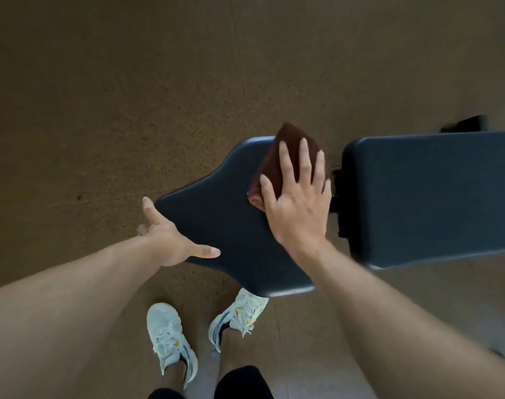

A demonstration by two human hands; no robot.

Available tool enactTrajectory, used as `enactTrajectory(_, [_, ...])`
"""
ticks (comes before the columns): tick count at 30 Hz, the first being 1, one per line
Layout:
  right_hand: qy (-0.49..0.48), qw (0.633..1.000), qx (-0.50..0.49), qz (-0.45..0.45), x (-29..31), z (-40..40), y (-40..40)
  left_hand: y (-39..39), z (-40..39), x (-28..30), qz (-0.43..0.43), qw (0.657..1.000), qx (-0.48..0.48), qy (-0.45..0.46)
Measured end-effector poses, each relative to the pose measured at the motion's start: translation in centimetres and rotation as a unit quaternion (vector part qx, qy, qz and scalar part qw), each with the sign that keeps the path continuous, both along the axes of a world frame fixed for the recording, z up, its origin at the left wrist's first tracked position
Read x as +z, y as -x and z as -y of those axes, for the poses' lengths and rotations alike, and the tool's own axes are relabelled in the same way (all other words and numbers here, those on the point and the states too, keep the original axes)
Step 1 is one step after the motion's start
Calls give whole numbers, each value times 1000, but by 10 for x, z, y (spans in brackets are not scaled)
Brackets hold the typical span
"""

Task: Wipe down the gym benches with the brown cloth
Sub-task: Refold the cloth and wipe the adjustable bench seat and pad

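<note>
A dark blue gym bench seat pad (pixel 222 214) lies below me, tapering to the left. The brown cloth (pixel 277 156) is spread on its far right part. My right hand (pixel 297 203) presses flat on the cloth with straight, spread fingers. My left hand (pixel 170 240) holds the narrow left end of the seat pad, thumb lying on top and fingers around the edge. The longer back pad (pixel 435 197) of the same bench runs off to the right, separated from the seat by a gap.
A speckled brown rubber floor (pixel 130 96) surrounds the bench. My feet in white sneakers (pixel 170 338) stand just in front of the seat pad. Black frame parts (pixel 339 203) show in the gap between pads, and another black piece (pixel 467 126) beyond the back pad.
</note>
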State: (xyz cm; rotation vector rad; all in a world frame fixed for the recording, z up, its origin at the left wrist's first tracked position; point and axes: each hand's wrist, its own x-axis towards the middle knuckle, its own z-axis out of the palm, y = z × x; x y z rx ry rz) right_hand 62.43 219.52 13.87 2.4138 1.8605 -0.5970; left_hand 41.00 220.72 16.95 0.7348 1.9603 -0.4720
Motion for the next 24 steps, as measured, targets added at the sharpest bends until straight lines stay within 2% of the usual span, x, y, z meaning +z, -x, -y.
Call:
enactTrajectory(4, [13,997,-63,-45,13,132,-5,-3,-3,5,-8,999,-33,10])
enactTrajectory(6, [26,996,-68,-56,12,158,-2,-5,-5,6,-15,998,-59,20])
enactTrajectory(9, [9,994,-85,-66,11,126,-8,-5,-6,7,-15,993,-109,37])
enactTrajectory(13, [-18,987,-131,-95,11,11,-21,-10,-12,21,6,978,-202,39])
enactTrajectory(16, [-4,987,-150,-60,6,-24,2,-7,-2,18,36,986,-162,-7])
enactTrajectory(19, [-17,996,-91,7,4,21,33,5,12,8,73,991,-100,-59])
enactTrajectory(24, [-19,997,64,34,7,143,65,60,39,-8,150,978,-126,-65])
